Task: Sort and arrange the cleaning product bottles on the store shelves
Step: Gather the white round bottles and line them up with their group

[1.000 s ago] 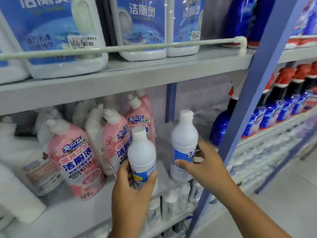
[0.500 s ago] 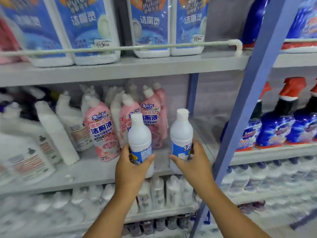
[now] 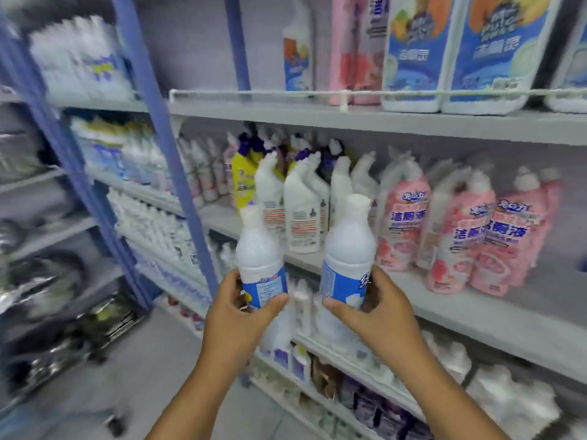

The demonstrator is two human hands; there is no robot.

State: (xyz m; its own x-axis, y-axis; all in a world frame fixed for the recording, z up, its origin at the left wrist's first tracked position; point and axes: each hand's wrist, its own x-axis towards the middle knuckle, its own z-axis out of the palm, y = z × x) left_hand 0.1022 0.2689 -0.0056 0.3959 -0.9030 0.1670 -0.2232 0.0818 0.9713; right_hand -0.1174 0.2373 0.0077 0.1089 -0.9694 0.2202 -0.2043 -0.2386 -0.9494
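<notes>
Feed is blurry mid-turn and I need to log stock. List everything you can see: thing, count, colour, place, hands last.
held bottles: two, white with blue labels, left one, right one, in front of the middle shelf
pink bottles: several, pink, middle shelf right
angled-neck bottles: several, white, middle shelf centre
yellow bottle: one clear, behind them
large jugs: blue-and-white labels, top shelf
blue uprights: frame posts, left
other shelves: stock too blurred to count
left hand: grips left bottle
right hand: grips right bottle

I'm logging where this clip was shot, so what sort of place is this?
Most likely a shop aisle for household cleaners. Tiered grey shelves on blue uprights hold rows of identical pink bottles and angled-neck white bottles, and large blue-labelled jugs sit behind a guard rail.
</notes>
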